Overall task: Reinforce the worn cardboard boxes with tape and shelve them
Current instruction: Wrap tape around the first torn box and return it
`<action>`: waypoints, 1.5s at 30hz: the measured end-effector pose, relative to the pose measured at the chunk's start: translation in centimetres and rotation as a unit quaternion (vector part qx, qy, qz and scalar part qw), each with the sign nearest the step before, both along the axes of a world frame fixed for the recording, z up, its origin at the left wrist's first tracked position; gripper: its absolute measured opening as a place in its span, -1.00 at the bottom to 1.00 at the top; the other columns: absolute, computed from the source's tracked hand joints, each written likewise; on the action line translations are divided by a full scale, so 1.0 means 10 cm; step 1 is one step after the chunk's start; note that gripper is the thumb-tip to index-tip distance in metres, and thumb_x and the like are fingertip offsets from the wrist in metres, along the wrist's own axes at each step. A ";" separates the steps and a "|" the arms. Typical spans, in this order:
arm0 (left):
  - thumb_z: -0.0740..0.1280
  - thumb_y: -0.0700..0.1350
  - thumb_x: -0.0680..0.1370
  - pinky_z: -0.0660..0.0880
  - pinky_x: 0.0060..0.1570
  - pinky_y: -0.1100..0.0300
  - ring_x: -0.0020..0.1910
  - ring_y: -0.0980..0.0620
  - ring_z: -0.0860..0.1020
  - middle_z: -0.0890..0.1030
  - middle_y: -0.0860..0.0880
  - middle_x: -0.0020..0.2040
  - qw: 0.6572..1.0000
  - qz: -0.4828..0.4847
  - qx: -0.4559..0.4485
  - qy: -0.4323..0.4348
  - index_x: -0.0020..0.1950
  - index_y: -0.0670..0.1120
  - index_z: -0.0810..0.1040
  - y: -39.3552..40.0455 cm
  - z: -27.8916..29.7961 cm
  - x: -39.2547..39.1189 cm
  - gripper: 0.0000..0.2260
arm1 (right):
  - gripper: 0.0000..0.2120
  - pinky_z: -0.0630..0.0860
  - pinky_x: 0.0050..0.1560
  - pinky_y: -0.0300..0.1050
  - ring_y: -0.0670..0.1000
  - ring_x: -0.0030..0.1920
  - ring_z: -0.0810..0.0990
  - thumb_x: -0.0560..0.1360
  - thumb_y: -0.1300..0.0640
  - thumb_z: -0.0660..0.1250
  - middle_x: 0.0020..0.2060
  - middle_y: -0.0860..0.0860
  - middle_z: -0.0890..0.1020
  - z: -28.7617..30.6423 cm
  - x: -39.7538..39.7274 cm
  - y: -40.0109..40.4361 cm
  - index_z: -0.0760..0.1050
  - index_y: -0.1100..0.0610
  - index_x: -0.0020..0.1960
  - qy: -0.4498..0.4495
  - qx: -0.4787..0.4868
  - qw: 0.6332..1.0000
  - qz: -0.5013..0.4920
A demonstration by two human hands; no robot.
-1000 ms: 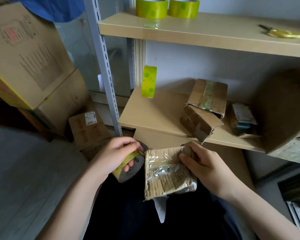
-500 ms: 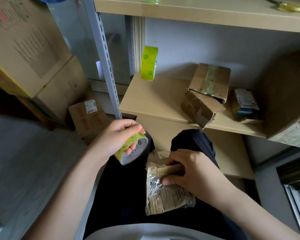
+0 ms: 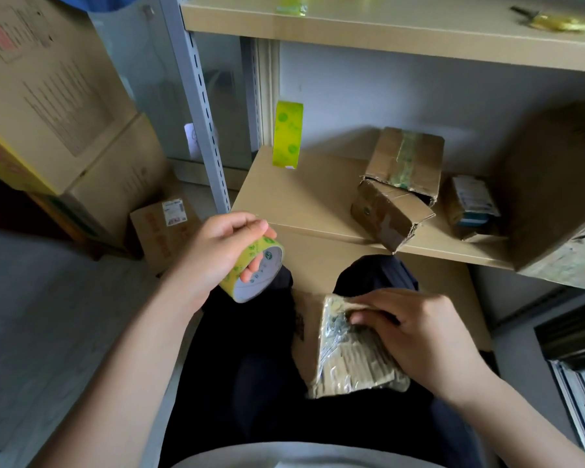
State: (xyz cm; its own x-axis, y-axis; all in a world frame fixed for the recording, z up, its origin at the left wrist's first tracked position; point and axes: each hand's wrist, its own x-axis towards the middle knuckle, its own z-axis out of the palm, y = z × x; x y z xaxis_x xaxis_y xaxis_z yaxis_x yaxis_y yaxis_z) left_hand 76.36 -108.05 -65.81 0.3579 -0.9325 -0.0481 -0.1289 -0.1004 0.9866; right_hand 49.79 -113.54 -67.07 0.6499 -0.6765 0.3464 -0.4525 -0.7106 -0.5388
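- Cardboard crowds the middle shelf [image 3: 304,201]: two worn small boxes [image 3: 399,187] lean together at its front edge, the upper one with a strip of greenish tape over its seam; beside them on the right sit a small printed packet [image 3: 471,206] and then a large carton [image 3: 561,194].
- Yellow-green tape stands on edge as a spare roll [image 3: 287,138] at the back left of that shelf, near the grey slotted upright [image 3: 200,106].
- On the upper shelf [image 3: 385,32] lie yellow-handled scissors [image 3: 554,21]; big stacked cartons [image 3: 48,96] fill the left, with a labelled box [image 3: 163,231] on the floor below them.
- Left hand [image 3: 217,255] grips a tape roll [image 3: 254,268], fingers curled around its rim with fingertips in the core, held above the left knee.
- Right hand [image 3: 419,336] presses on a flattened, tape-wrapped corrugated box [image 3: 348,356] lying on the dark-trousered lap; bent fingers rest on its upper end, thumb hidden, so whether they pinch it I cannot tell.
- Grey floor [image 3: 48,332] spreads left; a window frame [image 3: 581,383] shows at the lower right.
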 end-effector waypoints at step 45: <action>0.26 0.15 0.62 0.38 -0.48 0.34 -0.55 0.11 0.49 0.59 0.02 -0.46 0.924 -0.277 0.080 -0.253 0.14 0.23 0.54 0.33 0.60 -0.50 -0.86 | -0.87 0.53 -0.32 -0.14 0.02 -0.35 0.60 0.44 0.13 0.52 -0.34 -0.04 0.68 0.52 0.20 0.21 0.61 0.02 -0.23 -0.158 0.187 0.969 -0.025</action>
State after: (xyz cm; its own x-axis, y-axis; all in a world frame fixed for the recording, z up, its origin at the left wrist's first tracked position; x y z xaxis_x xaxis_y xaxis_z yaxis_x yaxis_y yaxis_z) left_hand 71.33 -104.71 -59.79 -0.1572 -0.9749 -0.1574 -0.6438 -0.0197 0.7650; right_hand 51.75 -111.41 -61.90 0.5142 -0.8214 0.2469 -0.2525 -0.4201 -0.8717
